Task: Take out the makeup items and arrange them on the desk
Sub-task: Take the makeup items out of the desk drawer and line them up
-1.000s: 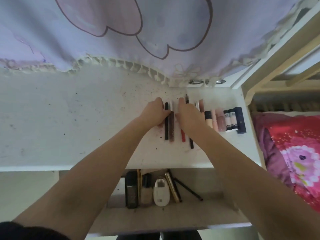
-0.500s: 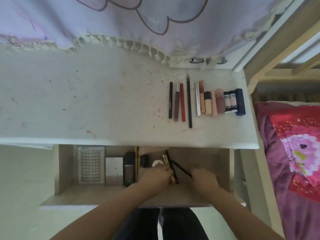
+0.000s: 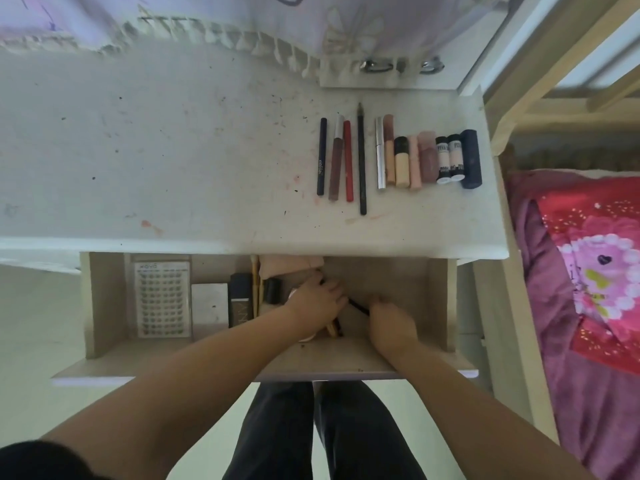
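Desk (image 3: pixel 173 150): bare surface across frame left and centre; twelve makeup items (image 3: pixel 398 157) in one row at upper right, stopping just short of the right edge. Open drawer (image 3: pixel 104 299) below the front edge holds a sticker sheet (image 3: pixel 162 299), pale compact (image 3: pixel 209 304), dark case (image 3: pixel 239 299), brushes (count unclear). Left hand (image 3: pixel 317 301) curled over items mid-drawer; right hand (image 3: pixel 391 320) pinches a thin black pencil (image 3: pixel 358 306). Hands close, not touching.

Desk (image 3: pixel 173 161) matt white, stained; drawer (image 3: pixel 391 282) matt wood-grain laminate; silver tube (image 3: pixel 380 157) glossy metallic; curtain (image 3: pixel 207 15) cloth.
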Demonstrator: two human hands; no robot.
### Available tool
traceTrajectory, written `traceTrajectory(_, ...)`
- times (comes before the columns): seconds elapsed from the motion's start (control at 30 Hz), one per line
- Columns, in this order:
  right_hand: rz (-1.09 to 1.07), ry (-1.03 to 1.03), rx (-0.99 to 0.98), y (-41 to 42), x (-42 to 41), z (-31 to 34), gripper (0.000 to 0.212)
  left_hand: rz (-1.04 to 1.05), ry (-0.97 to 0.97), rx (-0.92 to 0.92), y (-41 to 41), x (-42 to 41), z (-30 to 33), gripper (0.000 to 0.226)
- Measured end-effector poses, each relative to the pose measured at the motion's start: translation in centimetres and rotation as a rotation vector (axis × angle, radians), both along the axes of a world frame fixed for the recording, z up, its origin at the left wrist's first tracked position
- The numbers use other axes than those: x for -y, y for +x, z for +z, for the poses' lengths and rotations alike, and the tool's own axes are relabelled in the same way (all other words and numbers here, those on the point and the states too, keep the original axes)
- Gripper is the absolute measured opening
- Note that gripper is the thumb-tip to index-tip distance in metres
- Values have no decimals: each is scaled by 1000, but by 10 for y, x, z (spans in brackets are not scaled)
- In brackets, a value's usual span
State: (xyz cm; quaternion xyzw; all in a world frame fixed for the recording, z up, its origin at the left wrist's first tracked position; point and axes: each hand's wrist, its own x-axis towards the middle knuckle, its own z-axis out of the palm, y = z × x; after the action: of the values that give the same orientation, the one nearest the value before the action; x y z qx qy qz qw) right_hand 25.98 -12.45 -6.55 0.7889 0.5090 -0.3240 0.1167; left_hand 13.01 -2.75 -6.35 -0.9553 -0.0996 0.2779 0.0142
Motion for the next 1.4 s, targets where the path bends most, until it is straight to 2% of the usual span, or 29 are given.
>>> traceTrajectory(0.1, -34, 28, -32, 9, 3, 5, 25, -84, 22, 19, 6, 0, 7, 33)
traceTrajectory(0.23, -71, 47, -41, 19, 4, 9, 18, -69, 27, 70, 16, -1, 10, 32)
traceTrajectory(0.33, -76, 45, -46, 20, 5, 10, 16, -80, 11, -89, 22, 1, 3, 33)
traceTrajectory(0.43, -71, 51, -66, 19, 3, 13, 17, -109, -44, -107, 20, 1, 10, 26)
traceTrajectory(0.53, -53, 55, -99, 17, 1, 26, 14, -58, -131, -1, 12, -3, 28, 26)
traceTrajectory(0.67, 5, -16, -192, 20, -6, 70, 13, -94, -171, 10, -20, -11, 70, 21)
traceTrajectory(0.77, 23, 27, -305, 26, -23, 118, 5, 58, -224, 130, -48, -30, 116, 31)
traceTrajectory(0.87, -169, 199, -494, 29, -63, 160, 5, 420, -326, 411, -66, -66, 157, 36)
traceTrajectory(0.97, -267, 408, -523, 22, -123, 175, 26, 732, -408, 664, -61, -107, 167, 33)
traceTrajectory(1.07, -253, 531, -436, 3, -179, 168, 52, 891, -401, 720, -39, -141, 154, 34)
traceTrajectory(1.17, -171, 515, -313, -13, -213, 150, 60, 863, -295, 696, -20, -159, 132, 32)
traceTrajectory(1.27, -94, 406, -119, -12, -226, 139, 53, 788, -254, 665, -9, -163, 111, 25)
traceTrajectory(1.4, -58, 394, -24, -5, -223, 137, 37, 718, -224, 709, 7, -160, 103, 20)
